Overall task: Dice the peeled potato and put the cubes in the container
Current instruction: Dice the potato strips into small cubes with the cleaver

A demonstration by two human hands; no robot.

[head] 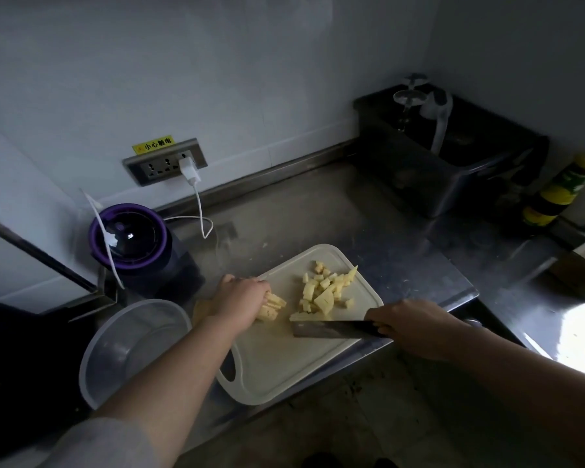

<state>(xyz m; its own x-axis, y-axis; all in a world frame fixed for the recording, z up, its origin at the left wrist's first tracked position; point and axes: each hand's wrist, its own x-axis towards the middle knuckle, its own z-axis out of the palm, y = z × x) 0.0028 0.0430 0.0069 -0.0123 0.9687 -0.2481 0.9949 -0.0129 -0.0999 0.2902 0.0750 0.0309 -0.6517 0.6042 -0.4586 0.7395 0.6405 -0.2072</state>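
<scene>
Potato strips (271, 307) sit on the board (284, 366) under the left hand (240, 298), fingers curled on them. Right hand (409, 327) fingers clamp the knife (328, 330).

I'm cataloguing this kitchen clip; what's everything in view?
stainless steel counter: one, grey, along the wall
white plastic cutting board: one, white, at counter's front edge
diced potato pieces: one pile, pale yellow, on board's far half
uncut potato strips: small bundle, pale yellow, on board's left side
clear plastic bowl: one, translucent, left of board
broad steel knife: one, grey, at board's right side
purple-rimmed dark appliance: one, behind bowl
grey wall socket strip: one, grey, yellow label above
white charger with cable: one, white, plugged into socket strip
dark metal bin: one, black, back right corner
yellow-green bottle: one, far right
left hand: one, holds potato strips
right hand: one, grips knife handle
</scene>
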